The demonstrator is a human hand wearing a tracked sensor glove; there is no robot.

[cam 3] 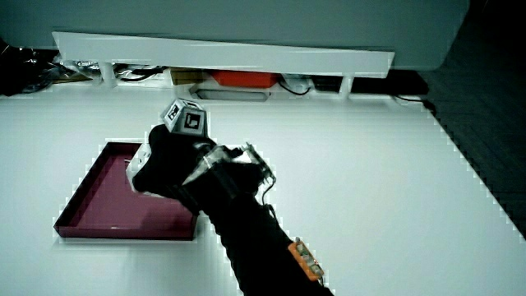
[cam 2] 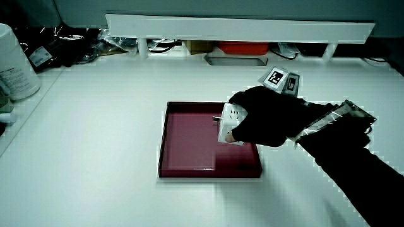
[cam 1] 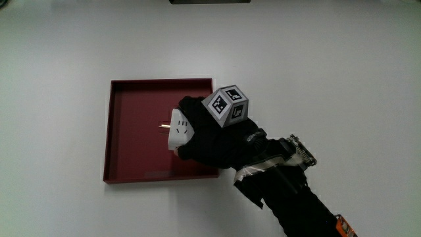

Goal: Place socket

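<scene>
A white socket [cam 1: 179,130] [cam 2: 228,125] with metal prongs sticking out is held in the gloved hand [cam 1: 209,135] [cam 2: 265,116] [cam 3: 167,164], whose fingers are curled around it. The hand is over the dark red square tray [cam 1: 131,131] [cam 2: 189,142] [cam 3: 103,201], above the tray's edge, with the socket over the tray's floor. In a side view the socket [cam 3: 138,168] shows only as a white edge under the glove. I cannot tell whether the socket touches the tray floor. The patterned cube [cam 1: 227,104] sits on the back of the hand.
The tray lies on a white table [cam 1: 59,52]. A low white partition [cam 2: 240,28] stands at the table's edge farthest from the person, with cables and a red box [cam 2: 243,47] under it. A white bottle [cam 2: 16,63] stands at the table's edge.
</scene>
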